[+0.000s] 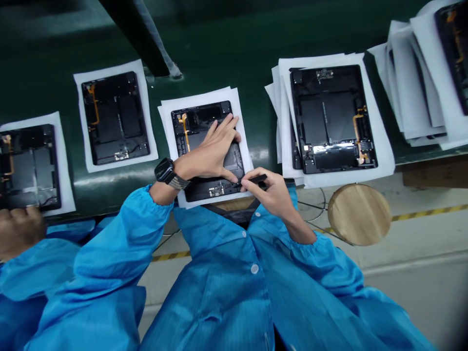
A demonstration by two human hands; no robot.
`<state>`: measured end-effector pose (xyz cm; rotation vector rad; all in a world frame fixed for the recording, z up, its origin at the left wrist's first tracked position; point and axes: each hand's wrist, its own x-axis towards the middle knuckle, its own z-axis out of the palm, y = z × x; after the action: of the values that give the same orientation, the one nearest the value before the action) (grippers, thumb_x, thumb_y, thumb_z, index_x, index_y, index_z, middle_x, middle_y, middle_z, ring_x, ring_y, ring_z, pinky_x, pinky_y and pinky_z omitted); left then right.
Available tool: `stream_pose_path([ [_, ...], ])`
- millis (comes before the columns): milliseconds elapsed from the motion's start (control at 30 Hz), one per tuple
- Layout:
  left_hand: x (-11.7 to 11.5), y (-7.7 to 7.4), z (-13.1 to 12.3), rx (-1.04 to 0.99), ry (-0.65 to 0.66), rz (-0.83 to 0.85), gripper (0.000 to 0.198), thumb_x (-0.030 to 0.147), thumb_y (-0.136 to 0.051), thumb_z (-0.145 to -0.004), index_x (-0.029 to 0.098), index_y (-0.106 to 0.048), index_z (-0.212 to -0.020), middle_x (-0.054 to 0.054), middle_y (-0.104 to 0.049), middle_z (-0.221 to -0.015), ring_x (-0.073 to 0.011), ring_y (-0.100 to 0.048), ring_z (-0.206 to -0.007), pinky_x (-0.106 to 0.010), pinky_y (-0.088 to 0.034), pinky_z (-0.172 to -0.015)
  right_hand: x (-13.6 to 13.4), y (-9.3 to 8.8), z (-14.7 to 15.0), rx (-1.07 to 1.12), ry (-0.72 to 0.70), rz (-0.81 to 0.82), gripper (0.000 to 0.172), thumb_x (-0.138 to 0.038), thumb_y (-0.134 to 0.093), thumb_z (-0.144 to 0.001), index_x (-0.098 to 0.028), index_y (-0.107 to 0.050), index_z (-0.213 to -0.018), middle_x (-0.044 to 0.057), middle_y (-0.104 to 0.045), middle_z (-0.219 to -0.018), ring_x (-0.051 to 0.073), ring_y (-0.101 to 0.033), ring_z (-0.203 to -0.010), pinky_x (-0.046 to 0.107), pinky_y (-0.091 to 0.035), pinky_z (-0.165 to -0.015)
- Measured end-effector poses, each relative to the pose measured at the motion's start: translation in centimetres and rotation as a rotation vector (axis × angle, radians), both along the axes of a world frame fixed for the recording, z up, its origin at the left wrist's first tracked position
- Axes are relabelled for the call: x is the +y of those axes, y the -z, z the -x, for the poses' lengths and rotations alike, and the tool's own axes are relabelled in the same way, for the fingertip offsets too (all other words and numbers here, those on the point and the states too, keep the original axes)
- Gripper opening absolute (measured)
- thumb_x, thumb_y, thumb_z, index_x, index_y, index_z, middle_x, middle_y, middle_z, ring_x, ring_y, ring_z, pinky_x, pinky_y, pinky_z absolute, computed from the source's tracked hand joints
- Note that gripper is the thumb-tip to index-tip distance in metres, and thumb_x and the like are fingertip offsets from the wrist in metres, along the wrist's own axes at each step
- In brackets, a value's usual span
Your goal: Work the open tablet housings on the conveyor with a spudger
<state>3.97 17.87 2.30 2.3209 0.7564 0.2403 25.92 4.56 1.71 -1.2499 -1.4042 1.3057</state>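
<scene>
Opened tablet (pixel 197 133) lies on white sheets (pixel 235 101) atop green bench (pixel 258 109). Left hand (pixel 210 155) spreads flat across it; right hand (pixel 269 191) pinches slim black tool (pixel 259 179) at near-right corner. Likely light, stiff; orange flex cable (pixel 185 130) fragile, so hold rim.

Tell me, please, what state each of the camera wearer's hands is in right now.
Left hand: open, laid across the black device.
Right hand: closed, holding a slim black tool.
</scene>
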Motion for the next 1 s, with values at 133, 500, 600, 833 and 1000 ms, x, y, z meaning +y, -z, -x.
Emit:
stream_pose_path([
  [133, 0.1, -0.7, -0.1, 0.005, 0.014, -0.003, 0.079, 0.068, -0.086, -0.076, 0.023, -0.054, -0.131, -0.020, -0.012, -0.180, -0.0438, 0.003, -0.168, -0.073, 0.002, -0.132, 0.2, 0.1, 0.0, 0.059, 0.010, 0.031, 0.022, -0.042, -0.077, -0.098, -0.022, -0.072, -0.092, 0.001, -0.077, -0.078, 0.019, -0.073, -0.075, 0.034, -0.057, -0.077],
  [500, 0.3, -1.2, -0.7, 0.044, 0.116, 0.035, 0.075, 0.062, -0.084, -0.079, 0.020, -0.052, -0.133, -0.023, -0.011, -0.180, -0.0406, 0.004, -0.168, -0.067, 0.002, -0.134, 0.1, -0.1, 0.4, 0.047, 0.021, 0.044, 0.026, -0.045, -0.076, -0.097, -0.021, -0.072, -0.090, 0.001, -0.075, -0.076, 0.018, -0.072, -0.072, 0.033, -0.056, -0.075],
  [600, 0.4, -1.2, -0.8, 0.047, 0.120, 0.042, 0.072, 0.059, -0.083, -0.079, 0.020, -0.053, -0.131, -0.022, -0.012, -0.180, -0.0406, 0.004, -0.168, -0.067, 0.003, -0.134, 0.2, -0.1, 0.4, 0.039, 0.023, 0.035, 0.025, -0.044, -0.076, -0.098, -0.021, -0.072, -0.090, 0.001, -0.075, -0.075, 0.018, -0.072, -0.072, 0.033, -0.055, -0.076],
  [833, 0.6, -0.8, -0.8, 0.033, 0.104, 0.051, 0.078, 0.074, -0.079, -0.078, 0.021, -0.054, -0.129, -0.023, -0.014, -0.180, -0.0418, 0.003, -0.168, -0.069, 0.004, -0.134, 0.0, 0.2, 0.6, -0.052, 0.016, 0.002, 0.026, -0.047, -0.074, -0.099, -0.022, -0.073, -0.092, 0.002, -0.077, -0.079, 0.019, -0.072, -0.075, 0.035, -0.054, -0.078],
  [1000, 0.4, -0.7, -0.5, -0.002, 0.084, 0.065, 0.078, 0.076, -0.078, -0.078, 0.021, -0.055, -0.129, -0.022, -0.019, -0.179, -0.0430, 0.000, -0.168, -0.068, 0.004, -0.134, -0.1, 0.2, 1.2, -0.114, 0.043, -0.028, 0.023, -0.045, -0.074, -0.099, -0.023, -0.076, -0.092, 0.003, -0.079, -0.079, 0.020, -0.067, -0.075, 0.035, -0.050, -0.072],
])
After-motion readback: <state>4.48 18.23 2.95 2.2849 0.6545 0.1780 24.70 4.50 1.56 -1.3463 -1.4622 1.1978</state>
